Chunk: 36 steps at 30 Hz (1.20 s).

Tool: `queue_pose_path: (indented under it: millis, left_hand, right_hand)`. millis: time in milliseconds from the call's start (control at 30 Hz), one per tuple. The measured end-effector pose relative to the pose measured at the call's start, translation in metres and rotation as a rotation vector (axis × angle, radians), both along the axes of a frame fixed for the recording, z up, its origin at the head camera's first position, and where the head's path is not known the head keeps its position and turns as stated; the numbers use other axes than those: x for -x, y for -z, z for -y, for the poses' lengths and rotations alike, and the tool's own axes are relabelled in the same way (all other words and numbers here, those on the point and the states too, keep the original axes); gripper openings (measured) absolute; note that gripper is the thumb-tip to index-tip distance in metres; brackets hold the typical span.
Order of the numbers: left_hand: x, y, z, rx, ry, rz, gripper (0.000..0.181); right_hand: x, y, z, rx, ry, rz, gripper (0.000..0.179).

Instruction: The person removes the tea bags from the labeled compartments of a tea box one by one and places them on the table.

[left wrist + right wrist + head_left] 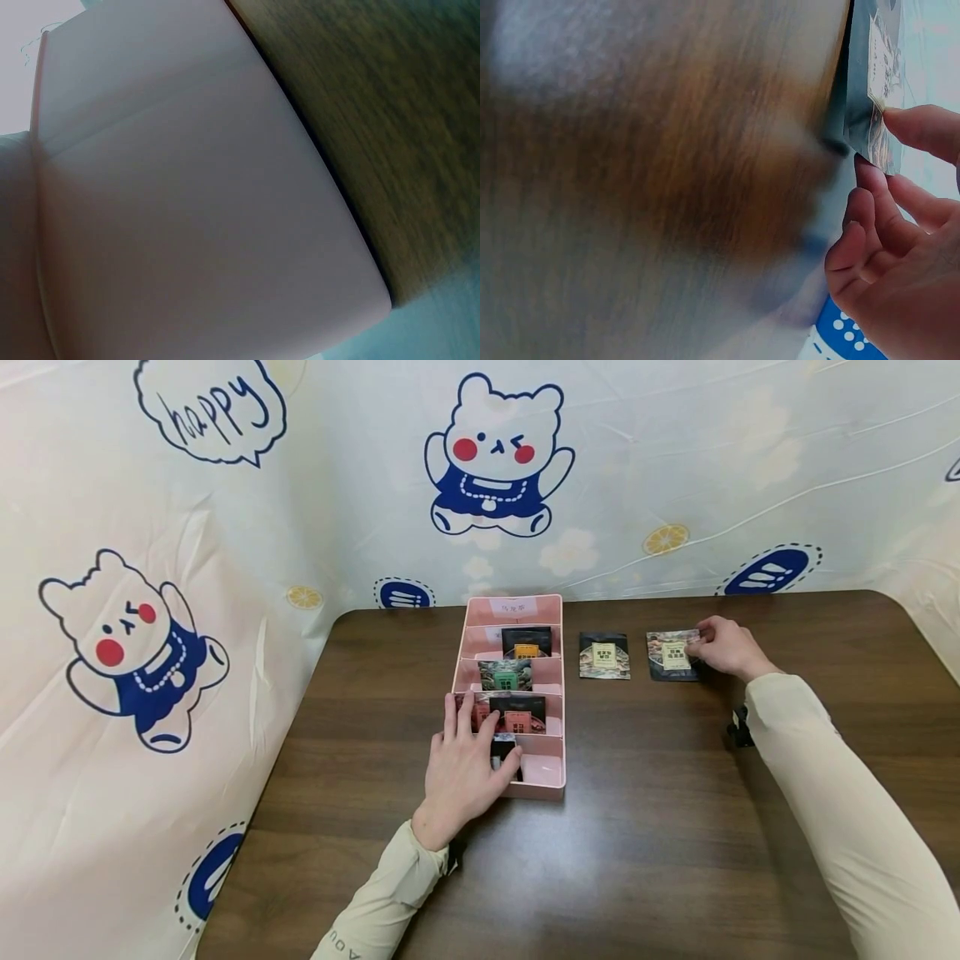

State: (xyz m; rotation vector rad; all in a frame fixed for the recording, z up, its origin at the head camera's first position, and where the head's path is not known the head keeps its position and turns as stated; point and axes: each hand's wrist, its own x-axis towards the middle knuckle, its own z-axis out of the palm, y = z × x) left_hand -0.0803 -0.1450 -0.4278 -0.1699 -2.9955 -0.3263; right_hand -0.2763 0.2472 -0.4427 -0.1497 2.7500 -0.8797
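Note:
A small dark tea-bag-like sachet (671, 672) with a pale yellow label lies at the right on the table. My right hand (731, 648) pinches its right edge between thumb and fingers; the right wrist view shows the sachet (860, 124) slightly tilted off the wood. A similar sachet (604, 657) lies flat to its left. My left hand (465, 770) rests over the near left part of a long pink divided box (534, 792), fingers spread across its left rim. Partly under that hand are red-labelled sachets (519, 720) and a dark item. The left wrist view shows only the box wall (187, 195).
Farther back in the box stand a green-labelled sachet (506, 677) and an orange-labelled one (527, 643). The rearmost compartment carries a white paper label (514, 607). Behind the wooden table (637, 827) hangs a printed curtain (360, 485).

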Motion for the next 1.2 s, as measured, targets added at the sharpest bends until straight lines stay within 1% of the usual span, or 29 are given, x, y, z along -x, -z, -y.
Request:
queue_pose_path:
  millis: [133,400,500,633,733,1033,1200]
  left_hand:
    - [0.0006,0.0004,0.0002,-0.001,-0.002,0.001,0.062]
    - [0.0001,0.0005,0.0008,0.003,0.004,-0.016,0.062]
    - [0.0000,0.0009,0.0010,0.002,0.004,-0.022,0.062]
    - [-0.0001,0.0004,0.0007,0.003,0.003,-0.019,0.062]
    - [-0.0002,0.0000,0.0006,0.003,0.003,-0.017,0.062]
    - [0.0001,0.0003,0.0007,0.004,0.006,-0.020,0.062]
    - [0.0002,0.0008,0.0008,0.004,0.009,-0.026,0.061]
  right_hand:
    - [0.0004,-0.0001,-0.0005,-0.010,-0.004,-0.003,0.060]
    - [0.0011,-0.0006,-0.0013,-0.020,0.003,0.017,0.059]
    - [0.0000,-0.0009,-0.0020,-0.031,0.013,0.001,0.059]
    - [-0.0019,-0.0013,-0.0028,-0.042,0.046,-0.029,0.056]
    - [-0.0025,-0.0017,-0.0031,-0.041,0.064,-0.036,0.056]
    - [-0.0029,-0.0030,-0.0014,-0.024,0.061,-0.062,0.055]
    - [-0.0046,-0.0045,0.0050,0.015,0.060,-0.093,0.051]
